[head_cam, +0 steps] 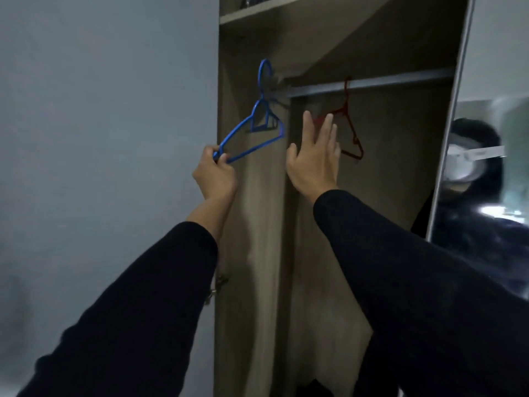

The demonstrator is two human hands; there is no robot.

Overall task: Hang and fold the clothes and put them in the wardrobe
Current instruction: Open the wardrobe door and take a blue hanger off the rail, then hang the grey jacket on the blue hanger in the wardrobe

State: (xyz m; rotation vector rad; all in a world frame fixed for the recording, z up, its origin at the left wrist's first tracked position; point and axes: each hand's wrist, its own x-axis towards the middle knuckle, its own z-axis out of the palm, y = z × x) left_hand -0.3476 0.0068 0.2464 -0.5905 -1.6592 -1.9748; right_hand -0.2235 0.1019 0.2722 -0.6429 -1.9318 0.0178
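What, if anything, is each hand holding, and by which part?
The left hand grips the blue hanger by its lower left corner. The right hand holds nothing, fingers straight near the red hanger.

- You hold a blue hanger (252, 130).
- You have a red hanger (347, 121) on the grey rail (372, 84).
- Your sleeves (415, 282) are black.
- Your wardrobe (400, 138) is brown wood beside a grey-blue wall (100, 110).
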